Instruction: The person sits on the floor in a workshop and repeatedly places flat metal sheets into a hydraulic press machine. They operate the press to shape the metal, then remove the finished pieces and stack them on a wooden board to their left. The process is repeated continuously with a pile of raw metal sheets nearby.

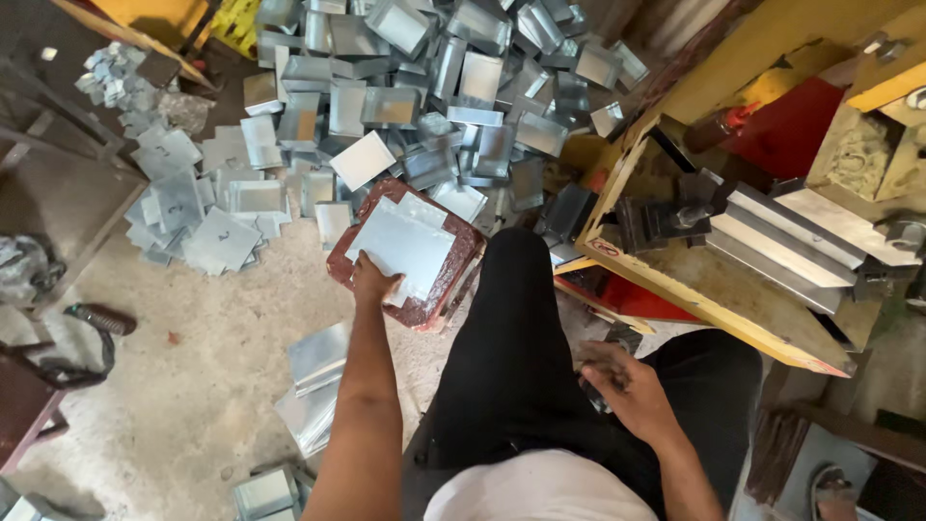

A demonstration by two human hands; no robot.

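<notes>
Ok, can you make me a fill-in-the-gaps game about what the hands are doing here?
1. The left hand rests on flat metal sheets stacked on a red ____.
2. The right hand lies on the person's black ____.
3. Behind the stack lies a big pile of bent metal pieces on the ____.

Missing words: stool; trousers; floor

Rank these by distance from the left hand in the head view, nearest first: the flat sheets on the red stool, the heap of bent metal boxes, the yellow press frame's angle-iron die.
1. Flat sheets on the red stool: under the left hand.
2. Heap of bent metal boxes: beyond the stool, on the floor.
3. Angle-iron die: far right, inside the yellow press frame.
</notes>
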